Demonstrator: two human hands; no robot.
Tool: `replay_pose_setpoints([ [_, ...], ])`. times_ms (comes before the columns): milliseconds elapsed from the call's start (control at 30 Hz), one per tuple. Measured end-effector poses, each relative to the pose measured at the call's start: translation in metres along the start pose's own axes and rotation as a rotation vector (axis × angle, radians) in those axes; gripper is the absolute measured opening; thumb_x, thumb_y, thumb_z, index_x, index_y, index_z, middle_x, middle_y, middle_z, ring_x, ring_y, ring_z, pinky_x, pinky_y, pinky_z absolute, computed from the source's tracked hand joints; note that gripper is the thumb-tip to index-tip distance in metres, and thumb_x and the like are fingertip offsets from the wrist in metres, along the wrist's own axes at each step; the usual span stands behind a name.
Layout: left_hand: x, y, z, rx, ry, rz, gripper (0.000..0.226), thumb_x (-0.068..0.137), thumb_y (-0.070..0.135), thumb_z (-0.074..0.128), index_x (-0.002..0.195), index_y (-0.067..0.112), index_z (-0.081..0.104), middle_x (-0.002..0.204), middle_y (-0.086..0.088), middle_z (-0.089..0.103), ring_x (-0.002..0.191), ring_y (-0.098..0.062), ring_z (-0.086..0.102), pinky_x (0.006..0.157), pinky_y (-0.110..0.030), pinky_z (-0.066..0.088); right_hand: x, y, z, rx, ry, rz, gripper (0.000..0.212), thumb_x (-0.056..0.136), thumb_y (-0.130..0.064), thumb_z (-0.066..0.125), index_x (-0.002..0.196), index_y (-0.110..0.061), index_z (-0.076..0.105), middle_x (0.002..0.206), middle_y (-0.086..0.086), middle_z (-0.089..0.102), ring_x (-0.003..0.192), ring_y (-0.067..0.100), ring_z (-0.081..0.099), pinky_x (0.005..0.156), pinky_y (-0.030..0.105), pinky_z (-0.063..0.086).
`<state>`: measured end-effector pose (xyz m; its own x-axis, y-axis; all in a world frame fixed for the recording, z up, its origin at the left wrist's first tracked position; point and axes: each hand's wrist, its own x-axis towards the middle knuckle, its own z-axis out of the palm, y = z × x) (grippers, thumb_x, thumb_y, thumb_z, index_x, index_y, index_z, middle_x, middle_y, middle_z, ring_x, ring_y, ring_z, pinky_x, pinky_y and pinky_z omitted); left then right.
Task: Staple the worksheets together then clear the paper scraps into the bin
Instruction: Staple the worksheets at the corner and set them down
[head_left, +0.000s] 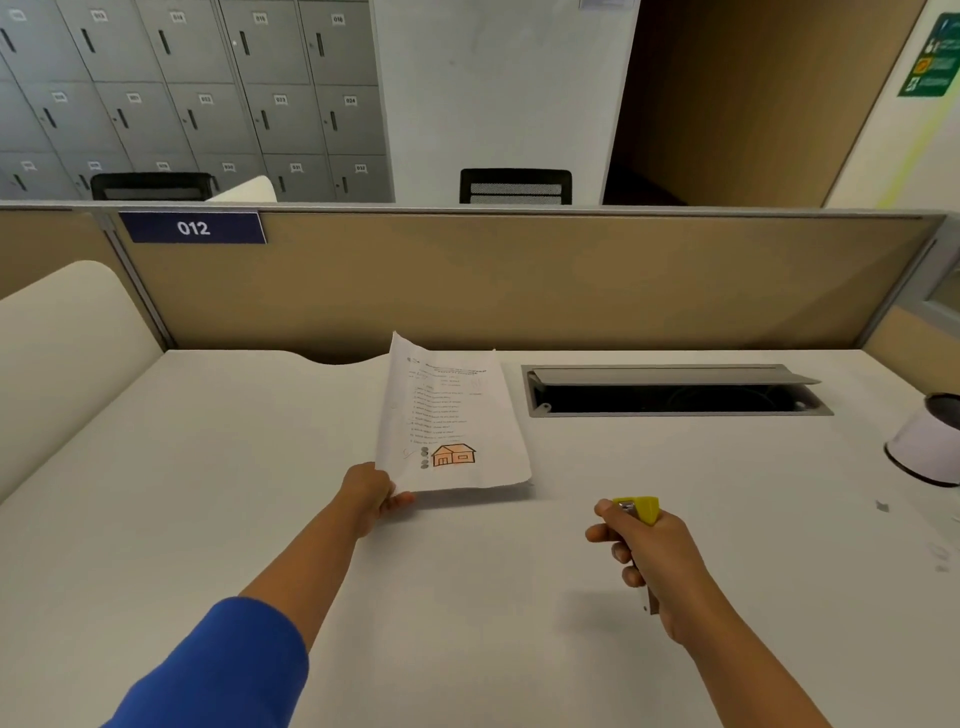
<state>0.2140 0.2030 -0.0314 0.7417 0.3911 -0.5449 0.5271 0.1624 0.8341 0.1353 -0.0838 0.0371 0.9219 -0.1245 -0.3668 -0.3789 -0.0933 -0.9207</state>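
A: Worksheets (452, 415)?
B: Mid-desk, just in front of the partition. Left hand (371, 493) pinches the near-left corner; that left edge is lifted, the right side lies on the white desk (218, 467). Top sheet has printed lines too small to read, plus an orange house drawing (453, 455) near the bottom.

A: Right hand?
B: Right hand (641, 551) is clenched around a stapler (640, 512), yellow top, metal end poking out below the palm. Held off the desk, well apart from the sheets, nose pointing away from the person.

A: Scraps?
B: Small grey bit (881, 505) on the desk far right; a few faint specks near the right edge, can't tell what they are.

A: Bin?
B: White round container with a dark rim (922, 447) at the right edge, cut off by the frame. Can't confirm it's the bin.

A: Readable text?
B: Blue plate "012" (193, 227) on the tan partition (519, 280). Grey lockers (208, 93) behind carry number tags, "024" and "023" legible, the rest blurred. Green sign (932, 57) top right, unreadable.

A: Anything else?
B: Open cable hatch (675, 395) in the desk right of the sheets, lid propped. Two black chair backs (515, 186) beyond the partition. Blue sleeve (218, 670) on the left arm.
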Motion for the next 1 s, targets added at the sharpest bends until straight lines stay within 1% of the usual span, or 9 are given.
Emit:
replay_pose_setpoints([
  [167,0.021,0.007,0.005,0.050,0.043,-0.006,0.035,0.089,-0.013,0.034,0.121,-0.005,0.046,0.129,-0.023,0.051,0.030,-0.021,0.058,0.036,-0.025,0.052,0.004,0.005,0.001,0.019,-0.016,0.027,0.010,0.090,-0.019,0.058,0.087,-0.011,0.063,0.071,0.005,0.069,0.051,0.011,0.039,0.037,0.015,0.031],
  [333,0.034,0.012,0.005,0.085,0.064,0.004,0.020,0.087,-0.014,0.036,0.103,-0.004,0.044,0.124,-0.025,0.052,0.028,-0.022,0.055,0.039,-0.029,0.053,0.005,0.004,0.002,0.027,-0.040,0.034,0.009,0.090,-0.019,0.059,0.088,-0.012,0.064,0.071,0.005,0.069,0.051,0.011,0.039,0.037,0.014,0.031],
  [467,0.034,0.016,0.005,0.102,0.056,-0.010,0.013,0.087,-0.013,0.041,0.086,0.000,0.045,0.103,-0.020,0.053,0.026,-0.021,0.055,0.038,-0.032,0.053,0.004,0.003,0.003,0.038,-0.057,0.036,0.009,0.090,-0.018,0.059,0.087,-0.011,0.064,0.069,0.005,0.069,0.051,0.011,0.039,0.037,0.015,0.031],
  [567,0.035,0.017,0.005,0.173,0.076,-0.001,0.013,0.087,-0.009,0.047,0.079,0.002,0.044,0.091,-0.019,0.055,0.028,-0.023,0.055,0.047,-0.037,0.056,0.003,0.004,0.003,0.036,-0.060,0.039,0.009,0.090,-0.018,0.059,0.087,-0.010,0.064,0.069,0.005,0.069,0.051,0.011,0.039,0.036,0.015,0.030],
  [633,0.030,0.019,0.005,0.346,0.144,0.066,0.006,0.084,-0.001,0.050,0.090,-0.003,0.050,0.081,-0.019,0.059,0.034,-0.024,0.057,0.052,-0.036,0.056,0.003,0.003,0.002,0.038,-0.057,0.035,0.010,0.090,-0.018,0.059,0.088,-0.009,0.064,0.069,0.005,0.069,0.052,0.011,0.039,0.036,0.015,0.030],
  [667,0.026,0.019,0.005,0.491,0.200,0.113,0.018,0.084,0.007,0.050,0.099,-0.004,0.050,0.080,-0.017,0.061,0.043,-0.025,0.060,0.051,-0.032,0.053,0.002,0.003,0.001,0.038,-0.056,0.032,0.010,0.089,-0.018,0.059,0.089,-0.010,0.065,0.069,0.005,0.069,0.052,0.011,0.039,0.036,0.015,0.030],
  [767,0.009,0.018,0.005,0.904,0.375,0.226,0.043,0.089,0.031,0.050,0.121,0.005,0.039,0.109,-0.015,0.057,0.092,-0.030,0.063,0.066,-0.031,0.042,0.000,0.002,-0.002,0.038,-0.056,0.025,0.010,0.089,-0.018,0.060,0.089,-0.010,0.065,0.070,0.005,0.069,0.052,0.011,0.039,0.036,0.014,0.031],
  [800,0.004,0.018,0.007,0.964,0.403,0.246,0.046,0.090,0.034,0.049,0.124,0.006,0.037,0.116,-0.015,0.054,0.099,-0.031,0.060,0.070,-0.033,0.041,-0.001,0.002,-0.002,0.037,-0.058,0.024,0.010,0.089,-0.018,0.060,0.090,-0.010,0.065,0.071,0.005,0.069,0.052,0.011,0.039,0.037,0.014,0.031],
  [1000,-0.033,0.003,0.023,1.070,0.320,0.393,0.022,0.090,0.023,0.042,0.102,0.010,0.055,0.102,-0.007,0.063,0.076,-0.022,0.050,0.064,-0.026,0.038,-0.005,0.006,-0.013,-0.038,-0.117,0.068,0.013,0.090,-0.021,0.058,0.096,-0.010,0.063,0.076,0.005,0.069,0.055,0.011,0.041,0.039,0.016,0.033],
])
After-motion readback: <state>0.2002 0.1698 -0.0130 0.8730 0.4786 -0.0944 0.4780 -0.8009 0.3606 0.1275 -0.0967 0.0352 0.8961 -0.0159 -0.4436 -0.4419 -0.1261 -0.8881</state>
